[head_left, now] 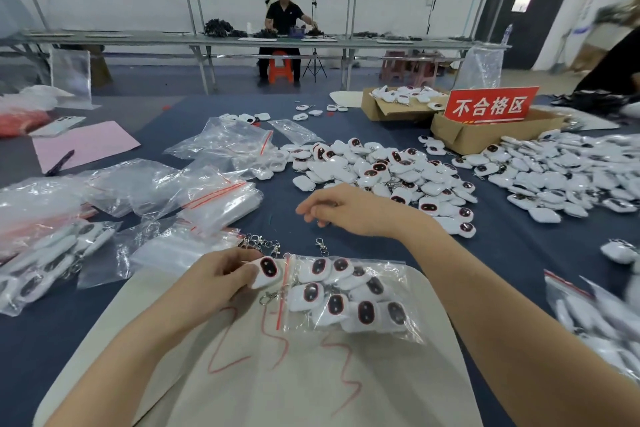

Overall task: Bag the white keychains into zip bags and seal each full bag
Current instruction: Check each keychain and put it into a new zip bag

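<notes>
A clear zip bag [398, 274] with a red seal strip lies on a cream mat [294, 374], its mouth facing left, and holds several white keychains. My left hand [221, 277] pinches one white keychain [266, 272] with a dark oval face right at the bag's mouth. My right hand [343, 208] hovers above the blue table beyond the bag, fingers loosely curled and holding nothing. A big pile of loose white keychains [391, 177] lies just past it.
Empty zip bags [221, 198] are heaped at the left, and filled bags [52, 263] sit at the far left and at the right edge [595, 315]. Loose metal clasps [263, 244] lie near the mat. Cardboard boxes [485, 135] with a red sign stand at the back right.
</notes>
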